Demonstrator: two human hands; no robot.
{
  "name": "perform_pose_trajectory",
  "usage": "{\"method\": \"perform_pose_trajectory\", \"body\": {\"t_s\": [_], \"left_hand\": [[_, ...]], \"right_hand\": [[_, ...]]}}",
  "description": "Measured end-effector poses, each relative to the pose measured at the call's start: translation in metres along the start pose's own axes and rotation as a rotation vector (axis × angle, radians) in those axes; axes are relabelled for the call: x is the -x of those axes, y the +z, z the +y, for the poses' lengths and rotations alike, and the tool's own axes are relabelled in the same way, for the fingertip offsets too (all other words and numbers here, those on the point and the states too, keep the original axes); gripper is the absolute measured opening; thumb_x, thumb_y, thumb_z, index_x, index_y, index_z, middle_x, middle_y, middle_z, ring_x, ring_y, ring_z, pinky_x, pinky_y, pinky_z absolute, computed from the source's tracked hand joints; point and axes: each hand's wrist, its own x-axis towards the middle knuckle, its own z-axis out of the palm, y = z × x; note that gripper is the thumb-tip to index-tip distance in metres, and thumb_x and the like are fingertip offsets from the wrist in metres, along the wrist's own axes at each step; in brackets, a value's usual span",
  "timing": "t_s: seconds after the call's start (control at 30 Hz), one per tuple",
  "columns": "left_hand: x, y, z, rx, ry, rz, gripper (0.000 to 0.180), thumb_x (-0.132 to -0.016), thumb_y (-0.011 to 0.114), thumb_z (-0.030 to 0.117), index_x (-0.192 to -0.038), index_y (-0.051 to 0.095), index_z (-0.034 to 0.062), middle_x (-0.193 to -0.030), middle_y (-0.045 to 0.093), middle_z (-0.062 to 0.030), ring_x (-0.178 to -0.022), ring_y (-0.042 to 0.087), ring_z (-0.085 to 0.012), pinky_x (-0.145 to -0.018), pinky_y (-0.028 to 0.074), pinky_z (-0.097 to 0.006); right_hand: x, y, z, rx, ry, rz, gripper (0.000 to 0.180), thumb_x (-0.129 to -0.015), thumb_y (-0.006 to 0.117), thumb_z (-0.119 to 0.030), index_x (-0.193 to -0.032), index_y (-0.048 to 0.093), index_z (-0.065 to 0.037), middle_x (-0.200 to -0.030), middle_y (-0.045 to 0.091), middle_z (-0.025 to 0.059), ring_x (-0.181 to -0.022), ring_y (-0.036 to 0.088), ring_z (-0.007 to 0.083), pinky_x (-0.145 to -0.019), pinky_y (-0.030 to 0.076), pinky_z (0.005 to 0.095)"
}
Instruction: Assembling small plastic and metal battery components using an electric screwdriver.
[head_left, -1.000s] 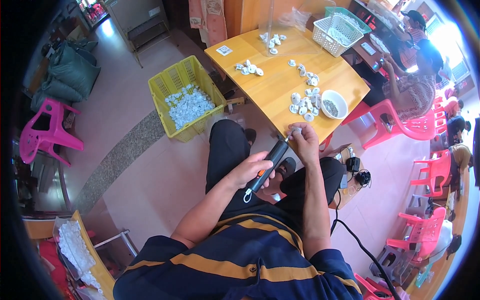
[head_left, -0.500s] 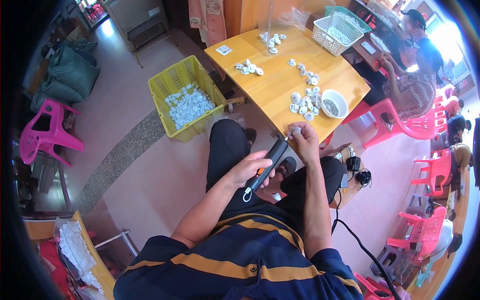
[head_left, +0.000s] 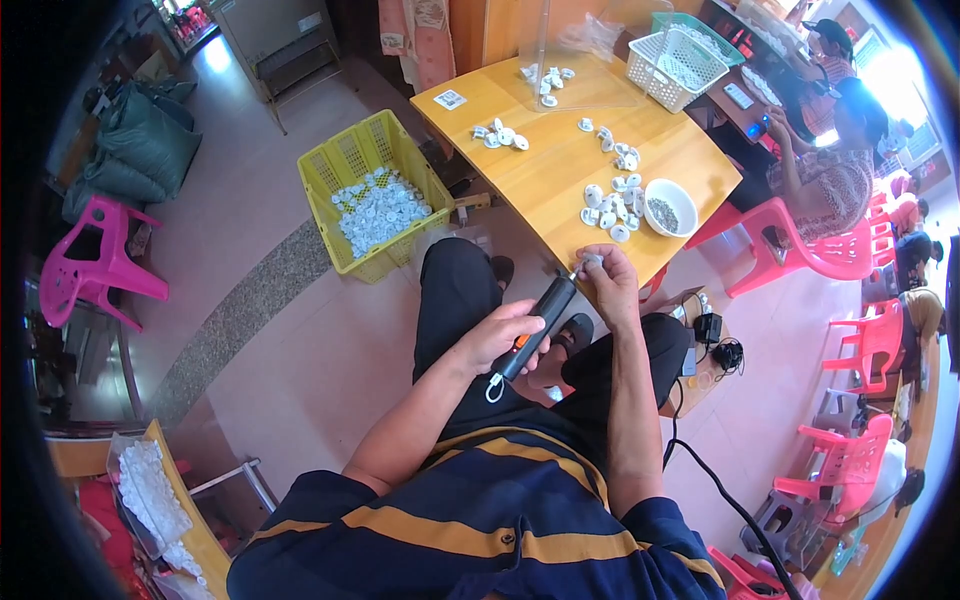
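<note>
My left hand is wrapped round a black electric screwdriver with an orange switch and a white loop at its lower end. The tool slants up to the right, its tip at a small white plastic part. That part is pinched in the fingers of my right hand, just off the table's near edge. Whether a screw sits on the tip is too small to tell. Near my right hand, several round white plastic parts lie on the table beside a white bowl of small metal pieces.
The wooden table bears more white parts and a white basket. A yellow crate of white pieces stands on the floor at left. A black cable runs at my right. People sit near pink chairs at right.
My hands, the screwdriver and the held part stay almost as they were. At the right, a small blue light now shows at another person's hands.
</note>
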Motion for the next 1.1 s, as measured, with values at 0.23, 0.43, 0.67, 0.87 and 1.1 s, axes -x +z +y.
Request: {"method": "perform_pose_trajectory", "body": {"t_s": [0.23,0.43,0.67,0.87,1.1], "left_hand": [[-0.002,-0.002,-0.001,0.006,0.007,-0.008,0.022,-0.101,0.054,0.021,-0.116,0.054,0.0047,-0.089,0.068,-0.0095,-0.06,0.068,-0.0147,-0.049,0.056,-0.026],[-0.001,-0.001,-0.001,0.009,0.006,-0.009,0.021,-0.101,0.054,0.021,-0.115,0.054,0.0048,-0.089,0.068,-0.0096,-0.06,0.068,-0.0143,-0.049,0.056,-0.026],[-0.003,-0.002,-0.002,0.018,0.016,-0.023,0.021,-0.102,0.053,0.021,-0.115,0.054,0.0047,-0.089,0.068,-0.0095,-0.061,0.068,-0.0144,-0.05,0.056,-0.026],[-0.003,-0.001,0.0,0.04,0.003,-0.027,0.022,-0.102,0.053,0.022,-0.116,0.053,0.0048,-0.091,0.067,-0.0107,-0.062,0.068,-0.0151,-0.053,0.057,-0.026],[-0.001,-0.003,0.01,0.198,0.021,-0.057,0.024,-0.103,0.051,0.023,-0.118,0.052,0.0057,-0.091,0.066,-0.0096,-0.064,0.067,-0.0152,-0.053,0.056,-0.029]], "right_hand": [[-0.001,-0.002,0.004,-0.008,-0.007,0.0,0.013,-0.101,0.054,0.002,-0.112,0.061,-0.001,-0.101,0.069,0.0052,-0.082,0.063,0.0091,-0.076,0.052,0.0226],[0.0,0.0,0.001,-0.006,-0.002,-0.005,0.013,-0.101,0.054,0.002,-0.112,0.061,-0.001,-0.102,0.069,0.006,-0.083,0.064,0.0099,-0.077,0.053,0.0231],[-0.001,-0.004,0.006,-0.017,0.001,0.007,0.013,-0.1,0.055,0.002,-0.111,0.062,0.0,-0.102,0.069,0.0062,-0.083,0.064,0.0103,-0.077,0.053,0.0231],[-0.001,-0.001,0.003,0.001,-0.042,0.024,0.014,-0.1,0.055,0.002,-0.112,0.062,0.0,-0.097,0.069,0.0078,-0.081,0.063,0.0102,-0.077,0.053,0.0235],[-0.013,0.009,0.016,-0.073,-0.072,0.162,0.016,-0.1,0.059,-0.003,-0.115,0.065,-0.003,-0.092,0.069,0.0067,-0.079,0.063,0.0105,-0.073,0.053,0.0238]]}}
